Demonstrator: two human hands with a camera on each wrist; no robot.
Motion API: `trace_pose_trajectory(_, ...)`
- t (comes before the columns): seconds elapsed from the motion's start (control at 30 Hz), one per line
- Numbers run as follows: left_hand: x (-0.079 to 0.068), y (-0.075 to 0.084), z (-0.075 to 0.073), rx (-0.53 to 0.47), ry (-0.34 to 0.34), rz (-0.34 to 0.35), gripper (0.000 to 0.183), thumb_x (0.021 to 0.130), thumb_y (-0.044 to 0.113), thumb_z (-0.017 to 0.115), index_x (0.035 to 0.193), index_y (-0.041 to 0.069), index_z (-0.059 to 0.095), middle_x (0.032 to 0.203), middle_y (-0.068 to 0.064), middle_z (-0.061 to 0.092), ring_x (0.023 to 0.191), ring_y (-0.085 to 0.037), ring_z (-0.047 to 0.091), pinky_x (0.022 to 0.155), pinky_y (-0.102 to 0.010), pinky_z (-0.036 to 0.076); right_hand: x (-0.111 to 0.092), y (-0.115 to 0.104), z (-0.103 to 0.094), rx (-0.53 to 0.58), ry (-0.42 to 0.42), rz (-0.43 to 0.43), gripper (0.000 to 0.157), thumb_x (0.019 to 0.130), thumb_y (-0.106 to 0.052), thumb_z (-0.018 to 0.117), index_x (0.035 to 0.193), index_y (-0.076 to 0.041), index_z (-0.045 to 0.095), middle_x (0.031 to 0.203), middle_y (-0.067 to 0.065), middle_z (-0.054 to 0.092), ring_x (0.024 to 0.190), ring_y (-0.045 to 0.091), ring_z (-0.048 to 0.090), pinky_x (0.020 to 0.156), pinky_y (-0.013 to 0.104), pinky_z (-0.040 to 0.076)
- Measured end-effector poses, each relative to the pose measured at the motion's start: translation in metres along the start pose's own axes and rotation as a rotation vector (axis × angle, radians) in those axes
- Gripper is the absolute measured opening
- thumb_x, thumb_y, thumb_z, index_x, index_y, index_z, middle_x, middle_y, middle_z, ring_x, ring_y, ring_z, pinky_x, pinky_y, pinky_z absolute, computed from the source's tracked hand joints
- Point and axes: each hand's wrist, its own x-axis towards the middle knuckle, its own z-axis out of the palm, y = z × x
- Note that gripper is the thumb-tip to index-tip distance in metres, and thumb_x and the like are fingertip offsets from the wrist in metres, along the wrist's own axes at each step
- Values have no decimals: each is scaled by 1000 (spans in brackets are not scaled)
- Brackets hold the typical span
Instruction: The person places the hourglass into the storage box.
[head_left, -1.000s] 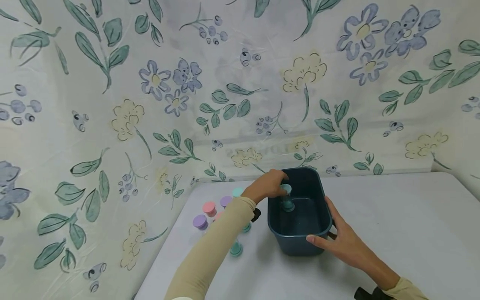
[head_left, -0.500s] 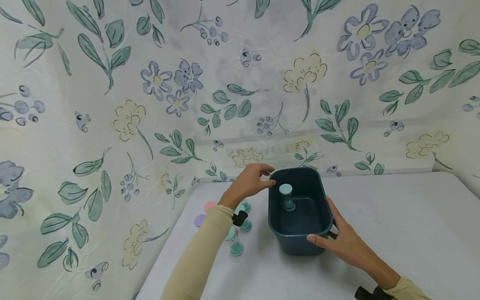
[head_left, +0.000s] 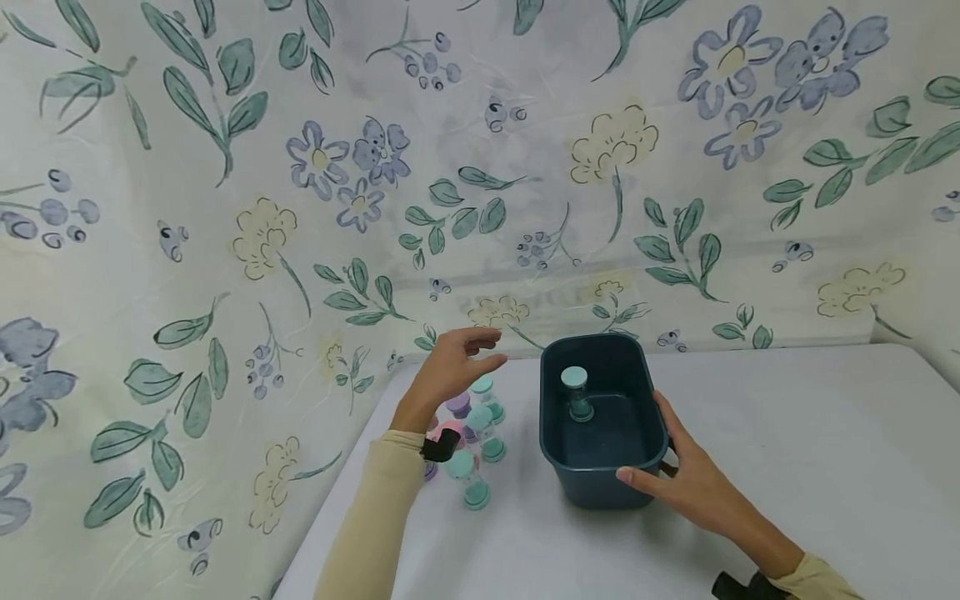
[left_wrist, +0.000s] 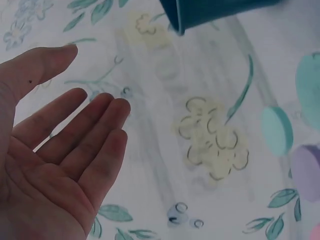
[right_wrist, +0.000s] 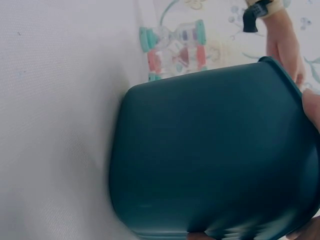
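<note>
A dark blue plastic bin stands on the white table in the head view. Inside it, one teal-capped sand timer is upright near the left wall. My right hand grips the bin at its right side, thumb over the near rim. To the left of the bin, my left hand hangs in the air, fingers extended and nothing in it. Below that hand, several sand timers with teal, pink and purple caps stand grouped, such as a teal one; the hand and wrist partly cover them.
Behind the table hangs a white floral cloth. The white tabletop extends right of the bin. In the right wrist view, teal and pink timers stand beyond the bin's side.
My left hand let go of the teal sand timer inside the bin, then moved out over the rim and left above the grouped timers. My right hand stayed on the bin.
</note>
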Motion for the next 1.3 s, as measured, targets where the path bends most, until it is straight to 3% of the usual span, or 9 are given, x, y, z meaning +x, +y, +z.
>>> trace_pose_trajectory(0.2, -13, -18, -18, -41, 39, -22, 51, 96, 28, 73, 142, 10, 62, 142, -14, 66, 133, -36, 62, 114, -52, 48, 1, 1, 0, 1, 3, -3, 119, 89, -46, 79, 166, -33, -10, 175, 21, 4, 153, 58, 20, 108, 68, 45)
trace_pose_trajectory(0.4, -23, -37, -25, -35, 49, -53, 53, 97, 29, 72, 143, 6, 60, 143, -16, 64, 134, -35, 61, 117, -51, 46, 1, 0, -1, 2, 4, 2, 119, 88, -47, 79, 166, -34, -10, 175, 20, 4, 153, 58, 20, 108, 68, 45)
trace_pose_trajectory(0.6, -35, -55, -25, -24, 53, -88, 56, 98, 29, 72, 146, 5, 57, 147, -18, 61, 137, -37, 58, 119, -52, 43, 1, 1, -2, 11, 4, -3, 118, 89, -45, 79, 166, -34, -10, 175, 21, 4, 154, 58, 19, 108, 69, 44)
trace_pose_trajectory(0.9, -48, -85, -22, -7, 125, -126, 56, 98, 25, 71, 146, 2, 54, 150, -20, 57, 139, -38, 56, 120, -53, 41, 2, 1, -3, 21, 3, 1, 118, 89, -45, 79, 166, -33, -10, 175, 21, 3, 154, 58, 19, 108, 68, 45)
trace_pose_trajectory(1.3, -66, -118, -13, 29, 135, -252, 65, 99, 27, 70, 152, -2, 45, 155, -25, 51, 144, -42, 49, 122, -54, 37, 3, 1, -1, 13, -11, 14, 120, 88, -45, 80, 166, -31, -11, 175, 21, 1, 154, 59, 17, 109, 67, 45)
